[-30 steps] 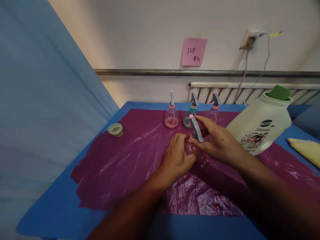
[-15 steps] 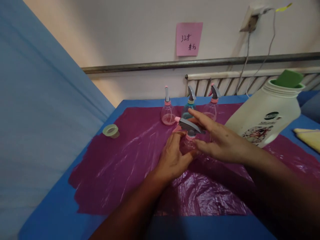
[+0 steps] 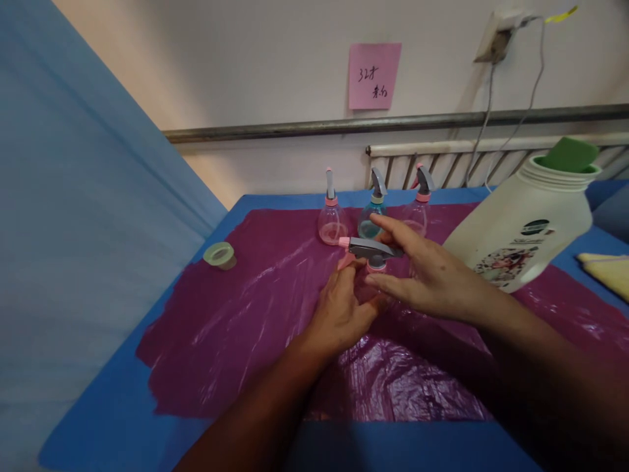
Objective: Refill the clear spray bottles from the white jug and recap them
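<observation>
In the middle of the head view stands a clear spray bottle with a grey trigger head [image 3: 371,249], a pink nozzle and a pink collar [image 3: 376,268]. My left hand [image 3: 340,308] is wrapped around its body, which is mostly hidden by my fingers. My right hand [image 3: 427,272] grips at the head from the right, thumb against the collar and index finger stretched out above. Behind are three more spray bottles: one with pink liquid [image 3: 333,226], one blue [image 3: 372,219] and another with a pink collar [image 3: 417,213].
Right of my hands stands a large white jug [image 3: 521,229] with a green scoop [image 3: 570,155] in its mouth. A small pale green cup-shaped piece [image 3: 219,254] lies left on the purple plastic sheet [image 3: 236,314]. A yellow cloth [image 3: 607,269] is far right; a blue curtain [image 3: 88,229] hangs left.
The trigger head has turned so that its nozzle points more squarely left. My right thumb has shifted left along the collar. My left hand stays around the bottle.
</observation>
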The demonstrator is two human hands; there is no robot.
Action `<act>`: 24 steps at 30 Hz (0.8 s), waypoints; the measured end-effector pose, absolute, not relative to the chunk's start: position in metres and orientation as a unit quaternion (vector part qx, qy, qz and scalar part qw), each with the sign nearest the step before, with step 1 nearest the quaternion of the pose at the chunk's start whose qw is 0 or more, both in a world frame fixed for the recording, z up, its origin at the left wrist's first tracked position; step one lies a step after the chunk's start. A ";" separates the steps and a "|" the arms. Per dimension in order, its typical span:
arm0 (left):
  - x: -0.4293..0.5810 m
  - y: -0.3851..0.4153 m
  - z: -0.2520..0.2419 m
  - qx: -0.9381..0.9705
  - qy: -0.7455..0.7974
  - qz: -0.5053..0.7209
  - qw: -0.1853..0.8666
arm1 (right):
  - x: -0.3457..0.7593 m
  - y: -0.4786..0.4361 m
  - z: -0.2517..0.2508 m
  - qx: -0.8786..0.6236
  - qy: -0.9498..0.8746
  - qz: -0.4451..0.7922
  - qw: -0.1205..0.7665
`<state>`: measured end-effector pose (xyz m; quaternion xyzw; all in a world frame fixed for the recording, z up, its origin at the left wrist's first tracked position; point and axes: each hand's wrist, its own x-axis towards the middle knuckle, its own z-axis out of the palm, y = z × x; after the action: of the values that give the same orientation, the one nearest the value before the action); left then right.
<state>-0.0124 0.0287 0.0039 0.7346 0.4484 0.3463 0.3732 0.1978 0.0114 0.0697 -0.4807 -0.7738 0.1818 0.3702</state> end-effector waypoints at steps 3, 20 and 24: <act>-0.012 0.028 0.002 0.736 0.457 0.341 0.366 | 0.196 0.014 0.070 -0.490 -0.771 0.166 0.371; -0.012 0.025 0.000 0.758 0.438 0.342 0.342 | 0.190 -0.014 0.107 -0.428 -0.646 0.167 0.610; -0.012 0.025 -0.002 0.768 0.422 0.339 0.341 | 0.181 -0.037 0.136 -0.456 -0.580 0.107 0.667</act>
<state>-0.0119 0.0251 -0.0023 0.7680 0.4225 0.3394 0.3413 0.1810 -0.0365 0.1363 -0.4556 -0.5800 0.1071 0.6667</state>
